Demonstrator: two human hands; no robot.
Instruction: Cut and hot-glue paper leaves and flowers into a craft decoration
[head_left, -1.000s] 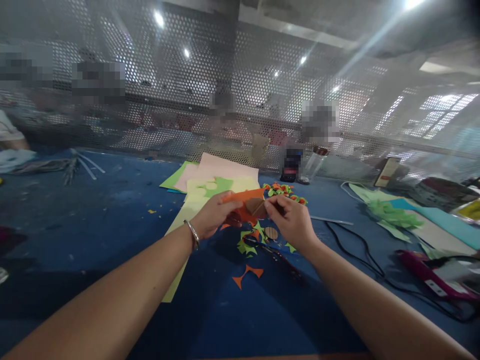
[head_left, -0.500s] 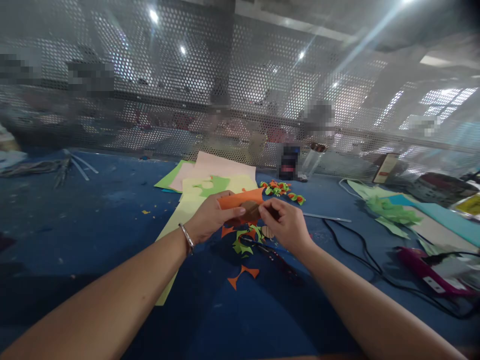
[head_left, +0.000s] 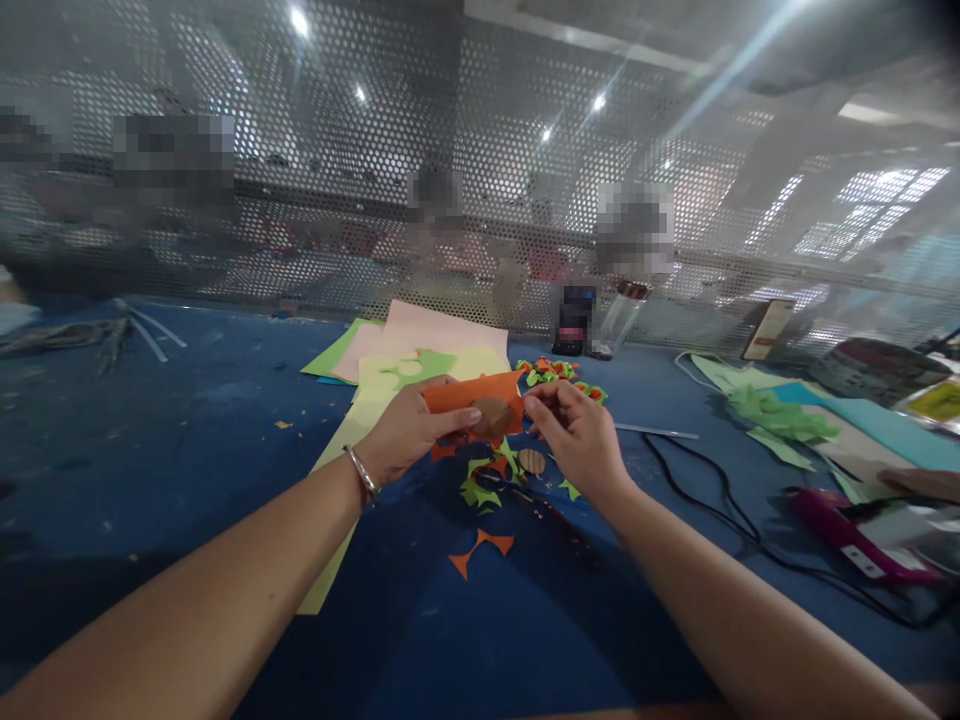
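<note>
My left hand (head_left: 411, 425) holds a sheet of orange paper (head_left: 469, 390) above the table, its thumb pressing a round brown cardboard disc (head_left: 491, 415) against the paper. By the sheet's right edge is my right hand (head_left: 577, 430), thumb and fingers drawn together in a pinch; whatever is between them is hidden. Below the hands lie green paper scraps (head_left: 480, 490), an orange offcut (head_left: 484, 548) and a second, ribbed cardboard disc (head_left: 532, 461). Scissors (head_left: 551, 505), dark and partly blurred, lie among the scraps.
Pale yellow paper (head_left: 334, 520) and a pink sheet (head_left: 442, 328) lie behind my left hand. Folded orange-green pieces (head_left: 551, 372) sit farther back. To the right are a black cable (head_left: 720, 480), a magenta power strip (head_left: 855, 540) and what looks like another person's hand (head_left: 926, 484).
My right hand has moved slightly right, away from the disc to the paper's edge. More of the disc shows. A brown hand-like shape has come in at the far right.
</note>
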